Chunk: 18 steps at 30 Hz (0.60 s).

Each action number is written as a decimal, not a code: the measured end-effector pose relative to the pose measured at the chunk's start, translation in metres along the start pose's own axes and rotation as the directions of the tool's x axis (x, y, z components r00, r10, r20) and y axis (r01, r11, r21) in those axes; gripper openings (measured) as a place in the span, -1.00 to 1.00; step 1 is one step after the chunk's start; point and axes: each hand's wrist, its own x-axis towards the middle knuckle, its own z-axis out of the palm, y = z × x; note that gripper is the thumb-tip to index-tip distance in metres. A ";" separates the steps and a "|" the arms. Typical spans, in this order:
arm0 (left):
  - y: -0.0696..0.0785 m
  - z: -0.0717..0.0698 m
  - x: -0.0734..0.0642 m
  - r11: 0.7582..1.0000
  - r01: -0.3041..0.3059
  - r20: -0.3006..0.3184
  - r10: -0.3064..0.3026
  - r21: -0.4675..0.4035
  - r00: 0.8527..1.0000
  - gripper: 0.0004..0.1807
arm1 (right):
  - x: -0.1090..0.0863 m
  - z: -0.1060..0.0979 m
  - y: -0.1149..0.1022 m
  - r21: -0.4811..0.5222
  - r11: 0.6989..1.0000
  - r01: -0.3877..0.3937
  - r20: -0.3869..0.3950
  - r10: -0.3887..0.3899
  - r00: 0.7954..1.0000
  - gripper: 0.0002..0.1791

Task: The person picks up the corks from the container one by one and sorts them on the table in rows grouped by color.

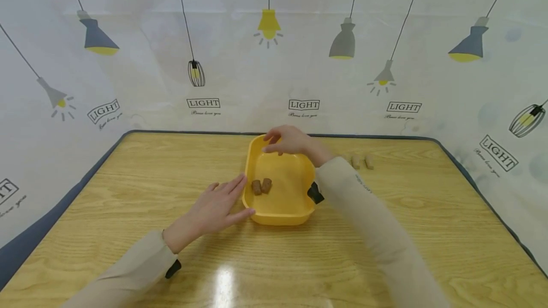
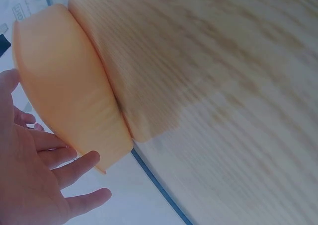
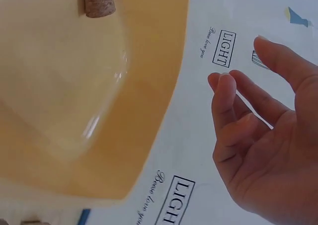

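A yellow plastic tray (image 1: 288, 182) stands on the table, with two dark brown, cork-like cylinders (image 1: 261, 186) lying side by side in its left part. At the tray's left rim is my left hand (image 1: 211, 209), fingers spread and tips against the wall. The left wrist view shows these straight fingers beside the tray's outer wall (image 2: 69, 76). My right hand (image 1: 288, 140) hovers over the far end of the tray, its fingers loosely bent. Nothing is between its thumb and fingers in the right wrist view, where one brown cylinder (image 3: 101, 2) shows inside the tray.
Two lighter cork-like cylinders (image 1: 362, 161) stand on the table to the right of the tray, beyond the right forearm. A wall covering (image 1: 239, 70) printed with lamps rises behind the table's dark far edge. The wooden tabletop (image 1: 150, 179) spreads around the tray.
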 end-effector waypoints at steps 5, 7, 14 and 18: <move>0.000 -0.001 0.001 1.000 0.009 0.017 -0.009 0.006 1.000 -0.12 | 0.009 0.008 0.006 0.049 0.993 -0.111 0.016 0.111 0.994 -0.50; 0.000 -0.001 0.001 1.000 0.012 0.024 -0.012 0.006 1.000 -0.12 | 0.012 0.011 0.009 0.069 0.986 -0.152 0.040 0.149 0.988 -0.49; 0.000 -0.001 0.001 1.000 0.007 0.013 -0.007 0.005 1.000 -0.13 | 0.016 0.022 0.018 0.090 0.967 -0.240 0.136 0.227 0.964 -0.46; 0.000 0.000 0.000 1.000 0.001 -0.005 -0.001 0.009 1.000 -0.13 | 0.018 0.027 0.022 0.072 0.967 -0.246 0.194 0.229 0.954 -0.46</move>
